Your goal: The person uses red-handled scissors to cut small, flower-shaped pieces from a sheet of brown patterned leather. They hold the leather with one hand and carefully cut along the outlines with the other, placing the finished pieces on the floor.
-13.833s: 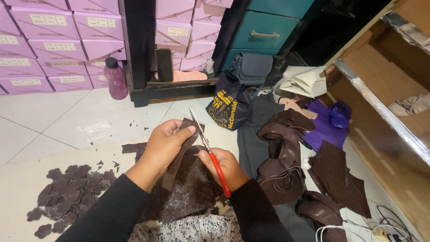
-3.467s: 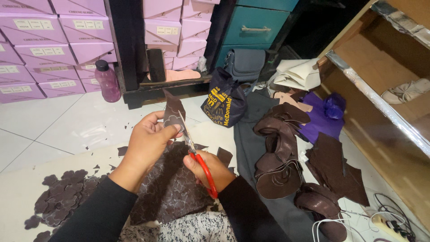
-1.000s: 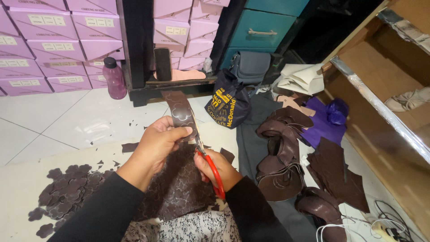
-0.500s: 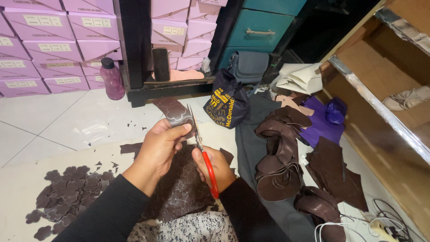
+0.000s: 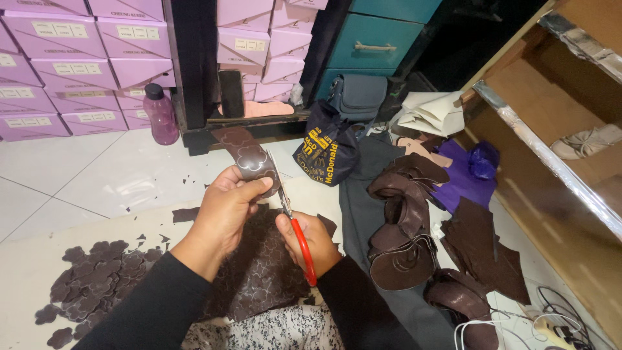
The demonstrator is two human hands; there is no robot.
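My left hand [image 5: 227, 207] pinches a strip of dark brown leather [image 5: 249, 159] marked with flower outlines, held upright in front of me. My right hand [image 5: 311, 236] grips red-handled scissors [image 5: 295, 227], whose blades point up and meet the strip's right edge beside my left thumb. A larger sheet of the same brown leather [image 5: 259, 272] lies across my lap under both hands. Cut flower-shaped brown pieces [image 5: 97, 275] lie in a heap on the pale mat at my left.
Stacked pink boxes [image 5: 78, 58] and a pink bottle [image 5: 159, 113] stand at the back left. A dark bag [image 5: 324, 149], coiled brown leather scraps [image 5: 402, 220], purple cloth [image 5: 463, 181] and a wooden shelf [image 5: 557, 155] fill the right. White cables [image 5: 551, 317] lie at the lower right.
The strip in my left hand has turned and its free end now stands up higher. The scissors have stayed at its right edge, with both hands shifting slightly.
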